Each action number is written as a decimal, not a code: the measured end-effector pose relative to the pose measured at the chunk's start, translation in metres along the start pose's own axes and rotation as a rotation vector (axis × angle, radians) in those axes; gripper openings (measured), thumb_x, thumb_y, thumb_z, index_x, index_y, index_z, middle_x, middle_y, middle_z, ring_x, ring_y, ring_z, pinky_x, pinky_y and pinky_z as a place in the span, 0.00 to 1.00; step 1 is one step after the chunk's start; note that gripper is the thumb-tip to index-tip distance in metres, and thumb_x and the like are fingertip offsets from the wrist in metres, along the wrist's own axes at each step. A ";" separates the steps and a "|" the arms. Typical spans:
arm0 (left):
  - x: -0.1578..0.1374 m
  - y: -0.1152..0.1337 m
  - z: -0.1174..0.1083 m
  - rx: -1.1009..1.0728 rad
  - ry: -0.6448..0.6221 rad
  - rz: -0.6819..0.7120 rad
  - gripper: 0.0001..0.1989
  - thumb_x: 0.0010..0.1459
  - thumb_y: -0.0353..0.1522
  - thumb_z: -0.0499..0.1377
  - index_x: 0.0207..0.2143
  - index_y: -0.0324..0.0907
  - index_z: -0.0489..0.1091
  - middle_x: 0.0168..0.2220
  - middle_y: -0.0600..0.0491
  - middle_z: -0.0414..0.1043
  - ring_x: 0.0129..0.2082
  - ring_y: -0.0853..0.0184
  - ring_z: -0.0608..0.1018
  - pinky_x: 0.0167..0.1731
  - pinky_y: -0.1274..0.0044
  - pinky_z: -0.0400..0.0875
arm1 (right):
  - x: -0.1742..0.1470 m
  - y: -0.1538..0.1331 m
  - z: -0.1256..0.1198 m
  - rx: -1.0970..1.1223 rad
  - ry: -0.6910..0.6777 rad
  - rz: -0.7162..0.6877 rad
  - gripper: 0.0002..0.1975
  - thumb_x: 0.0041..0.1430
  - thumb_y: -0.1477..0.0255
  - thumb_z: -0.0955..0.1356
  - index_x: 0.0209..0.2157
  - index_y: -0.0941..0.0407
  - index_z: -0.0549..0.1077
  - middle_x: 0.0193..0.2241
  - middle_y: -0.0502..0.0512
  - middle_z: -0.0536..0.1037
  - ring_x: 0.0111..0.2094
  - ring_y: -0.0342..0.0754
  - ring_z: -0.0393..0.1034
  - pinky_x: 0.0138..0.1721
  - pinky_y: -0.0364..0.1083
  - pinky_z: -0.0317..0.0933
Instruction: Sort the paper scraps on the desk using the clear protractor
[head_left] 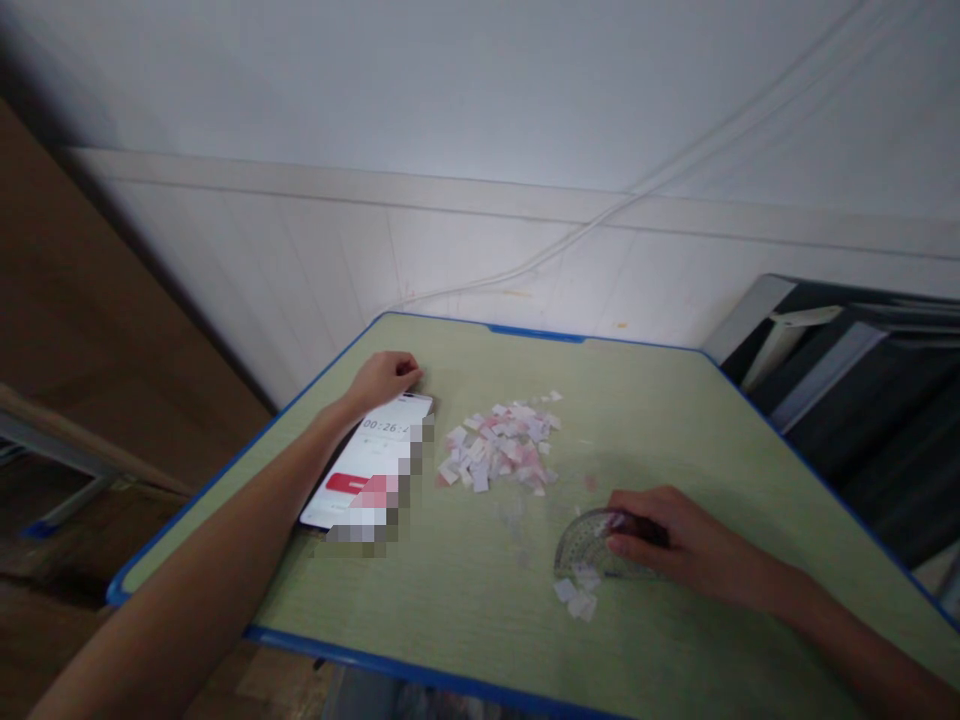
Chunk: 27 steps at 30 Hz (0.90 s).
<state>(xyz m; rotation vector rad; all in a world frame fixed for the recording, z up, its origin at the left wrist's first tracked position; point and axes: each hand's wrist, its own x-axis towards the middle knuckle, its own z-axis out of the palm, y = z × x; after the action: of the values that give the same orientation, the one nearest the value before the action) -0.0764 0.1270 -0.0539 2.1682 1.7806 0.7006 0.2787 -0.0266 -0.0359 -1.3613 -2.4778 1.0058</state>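
Observation:
My right hand [667, 535] pinches a clear semicircular protractor [581, 540] at its right side, low over the table. Small paper scraps [577, 600] lie by the protractor's lower left edge, and a whitish bit shows near my fingertips. Left of it, a heap of cut white and pink paper pieces [502, 445] is spread on the table. My left hand [386, 380] rests with curled fingers by the top of a phone [360, 460], and nothing shows in it. The phone lies face up with a timer on screen, partly blurred out by blocks.
The pale green table [450, 580] has a blue rim and stands against a white panelled wall [300, 230]. A cable [525, 265] runs along the wall. Dark folders or boards [862, 380] stand at the right, and a brown wooden panel [97, 270] at the left.

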 end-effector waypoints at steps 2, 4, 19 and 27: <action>0.000 0.000 0.000 0.001 0.003 0.004 0.12 0.46 0.39 0.52 0.22 0.40 0.67 0.20 0.52 0.68 0.22 0.68 0.68 0.24 0.77 0.57 | 0.000 0.000 0.000 0.000 -0.001 0.003 0.19 0.60 0.58 0.60 0.24 0.58 0.65 0.18 0.47 0.63 0.20 0.41 0.56 0.22 0.41 0.48; -0.001 -0.001 0.000 0.002 0.008 0.009 0.12 0.47 0.39 0.52 0.22 0.40 0.67 0.20 0.52 0.68 0.23 0.68 0.68 0.24 0.77 0.58 | 0.000 0.000 0.000 0.007 0.001 -0.004 0.19 0.60 0.59 0.60 0.24 0.58 0.65 0.18 0.47 0.63 0.20 0.41 0.56 0.22 0.41 0.48; 0.000 -0.001 0.001 0.022 0.017 0.011 0.12 0.47 0.38 0.52 0.22 0.40 0.68 0.21 0.52 0.69 0.23 0.68 0.68 0.24 0.77 0.58 | -0.001 0.002 0.001 -0.020 -0.004 0.006 0.18 0.60 0.58 0.60 0.25 0.58 0.65 0.19 0.48 0.64 0.21 0.42 0.58 0.23 0.41 0.49; -0.001 0.000 0.000 0.005 0.012 0.005 0.11 0.46 0.38 0.52 0.21 0.40 0.67 0.19 0.53 0.67 0.22 0.69 0.67 0.23 0.77 0.56 | -0.002 0.001 0.000 -0.035 -0.011 0.006 0.16 0.60 0.61 0.61 0.26 0.58 0.66 0.19 0.48 0.66 0.22 0.43 0.59 0.24 0.42 0.50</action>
<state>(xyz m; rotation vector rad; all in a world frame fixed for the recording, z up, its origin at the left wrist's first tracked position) -0.0760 0.1261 -0.0540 2.1774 1.7854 0.7124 0.2804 -0.0276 -0.0359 -1.3772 -2.5122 0.9788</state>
